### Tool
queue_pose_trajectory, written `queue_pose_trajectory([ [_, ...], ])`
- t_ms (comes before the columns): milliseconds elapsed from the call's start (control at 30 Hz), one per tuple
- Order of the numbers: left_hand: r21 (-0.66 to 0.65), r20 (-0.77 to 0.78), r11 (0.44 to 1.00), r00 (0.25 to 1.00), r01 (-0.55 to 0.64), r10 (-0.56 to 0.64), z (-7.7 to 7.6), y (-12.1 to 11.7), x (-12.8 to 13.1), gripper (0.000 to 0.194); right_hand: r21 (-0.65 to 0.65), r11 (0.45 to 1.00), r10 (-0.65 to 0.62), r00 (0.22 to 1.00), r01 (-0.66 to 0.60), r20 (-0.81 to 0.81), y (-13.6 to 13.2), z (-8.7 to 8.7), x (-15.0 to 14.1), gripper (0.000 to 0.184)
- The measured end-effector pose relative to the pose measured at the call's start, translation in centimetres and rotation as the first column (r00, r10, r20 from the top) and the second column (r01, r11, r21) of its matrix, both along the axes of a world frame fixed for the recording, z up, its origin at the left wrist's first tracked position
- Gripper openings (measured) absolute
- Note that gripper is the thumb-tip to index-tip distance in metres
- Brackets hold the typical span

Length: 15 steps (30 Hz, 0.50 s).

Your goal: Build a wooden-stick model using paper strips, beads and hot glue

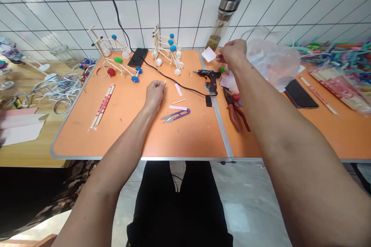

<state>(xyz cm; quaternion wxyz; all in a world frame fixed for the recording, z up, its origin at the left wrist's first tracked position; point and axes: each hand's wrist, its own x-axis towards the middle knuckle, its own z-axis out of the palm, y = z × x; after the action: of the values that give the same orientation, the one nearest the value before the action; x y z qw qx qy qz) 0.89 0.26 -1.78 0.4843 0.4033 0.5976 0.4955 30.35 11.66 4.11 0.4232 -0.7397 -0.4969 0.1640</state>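
Right hand (234, 52): fingertips pinching paper (209, 54), light edge grip best against creasing; left hand (155, 93): curled closed around stick (165, 82), tip protruding; glue gun (209, 78) between them.

Seemingly a craft corner — glue gun (211, 79), snips (176, 115) and stick models (166, 46) crowd an orange table (191, 142).

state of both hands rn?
Left hand: closed, pinching a small pale stick.
Right hand: fingers curled by a pale pink paper; can't tell if gripping it.
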Motion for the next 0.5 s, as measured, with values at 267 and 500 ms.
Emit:
queue_pose_trajectory([
  [267,0.015,0.026,1.0,1.0,0.0,0.0,-0.3,0.3,-0.2,0.03,-0.157,0.988,0.02,0.984,0.008,0.176,-6.5,-0.3,0.7,0.021],
  [500,0.008,0.044,1.0,0.999,-0.013,0.013,-0.4,0.5,-0.5,0.022,-0.398,0.917,0.167,0.893,0.015,0.419,-10.6,-1.6,-2.6,0.057],
])
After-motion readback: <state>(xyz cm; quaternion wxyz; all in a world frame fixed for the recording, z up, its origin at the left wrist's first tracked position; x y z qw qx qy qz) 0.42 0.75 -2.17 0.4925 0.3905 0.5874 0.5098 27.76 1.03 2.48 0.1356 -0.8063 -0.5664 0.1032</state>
